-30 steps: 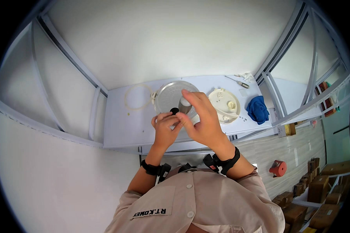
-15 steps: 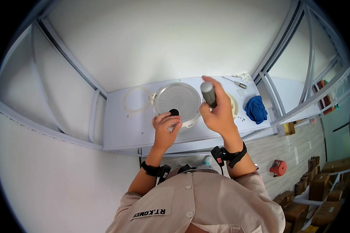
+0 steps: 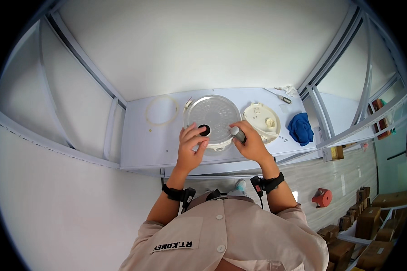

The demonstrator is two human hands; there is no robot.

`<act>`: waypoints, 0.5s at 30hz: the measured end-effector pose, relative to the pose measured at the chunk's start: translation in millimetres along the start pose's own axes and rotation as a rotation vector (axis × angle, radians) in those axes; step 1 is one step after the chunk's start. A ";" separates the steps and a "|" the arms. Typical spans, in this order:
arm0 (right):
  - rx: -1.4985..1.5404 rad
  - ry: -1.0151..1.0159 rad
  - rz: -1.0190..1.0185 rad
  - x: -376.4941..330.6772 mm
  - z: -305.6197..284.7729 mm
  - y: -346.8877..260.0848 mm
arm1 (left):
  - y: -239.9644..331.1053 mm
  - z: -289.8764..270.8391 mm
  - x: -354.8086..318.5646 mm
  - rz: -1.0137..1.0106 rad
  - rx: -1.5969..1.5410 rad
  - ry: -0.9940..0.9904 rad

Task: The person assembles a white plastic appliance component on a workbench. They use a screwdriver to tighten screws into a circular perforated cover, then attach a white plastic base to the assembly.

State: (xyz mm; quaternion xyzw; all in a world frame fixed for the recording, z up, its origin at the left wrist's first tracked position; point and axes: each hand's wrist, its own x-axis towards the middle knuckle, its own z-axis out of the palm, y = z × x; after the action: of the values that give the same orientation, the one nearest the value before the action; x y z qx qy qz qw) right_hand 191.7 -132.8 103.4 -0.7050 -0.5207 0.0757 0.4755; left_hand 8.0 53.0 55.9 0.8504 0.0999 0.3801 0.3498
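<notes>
A round silver metal plate with a cream, lugged rim lies on the white table, like a cooker lid seen from its inner side. My left hand is at its near left edge, fingers bent around a small round black piece; part of the grip is hidden. At the plate's near right edge, my right hand is closed on a grey cylindrical handle, similar to a screwdriver's. Its working end is hidden. A cream round cover with moulded parts lies just right of that hand.
A pale ring seal lies on the left of the table. At the right are a screwdriver, a blue cloth and several small bits. Frame posts flank the table. A red stool and cardboard boxes stand on the floor.
My right hand has come down with the grey handle from above the plate to its near right edge, uncovering the cream cover. My left hand stays by the black piece.
</notes>
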 end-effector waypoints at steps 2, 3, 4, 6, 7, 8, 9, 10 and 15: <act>0.015 0.018 0.001 -3.3 3.5 2.1 | -0.2 -1.0 0.3 -0.022 -0.006 0.042; 0.027 0.017 0.023 -4.7 6.1 2.0 | 0.1 -1.9 0.2 -0.037 0.009 0.063; 0.039 0.017 0.045 -6.1 9.6 1.0 | 0.3 -3.2 0.2 -0.051 0.025 0.085; 0.100 0.030 0.116 -9.2 19.7 -1.8 | -6.2 -1.7 -1.1 -0.101 0.049 0.171; 0.130 0.035 0.152 -10.2 24.2 -4.3 | -5.0 -1.4 1.5 -0.127 0.060 0.214; 0.112 0.071 0.160 -11.1 29.8 -7.8 | -3.6 -1.7 3.4 -0.146 0.109 0.233; 0.094 0.106 0.167 -11.5 36.3 -12.2 | -1.8 -2.5 5.0 -0.165 0.158 0.252; 0.075 0.143 0.173 -11.4 41.9 -16.1 | 2.5 -4.5 8.1 -0.182 0.207 0.272; -0.025 0.205 0.116 -9.9 60.6 -25.2 | 18.3 -9.5 13.3 -0.030 0.312 0.196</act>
State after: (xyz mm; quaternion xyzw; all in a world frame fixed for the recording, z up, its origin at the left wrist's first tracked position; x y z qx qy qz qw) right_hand 134.2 -104.9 85.9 -0.7438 -0.4287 0.0242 0.5122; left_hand 8.6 50.2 80.3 0.8516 0.2039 0.4358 0.2079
